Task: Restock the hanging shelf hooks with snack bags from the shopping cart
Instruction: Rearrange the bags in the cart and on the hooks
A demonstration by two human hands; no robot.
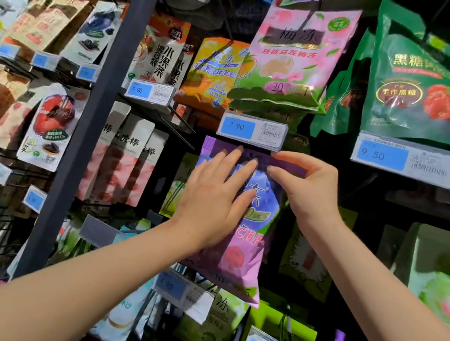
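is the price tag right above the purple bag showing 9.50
No, the price tag directly above the purple bag reads 7.90.

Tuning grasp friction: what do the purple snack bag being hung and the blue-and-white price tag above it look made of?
Purple snack bag: thin flexible plastic film, satin sheen; it wrinkles and bulges softly. Blue-and-white price tag: probably printed paper in a clear rigid plastic holder; straight edges, faint glare.

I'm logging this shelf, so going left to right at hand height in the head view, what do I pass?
Red-fruit bag, dark shelf post, left hand, right hand pinching the purple bag, 9.50 price tag.
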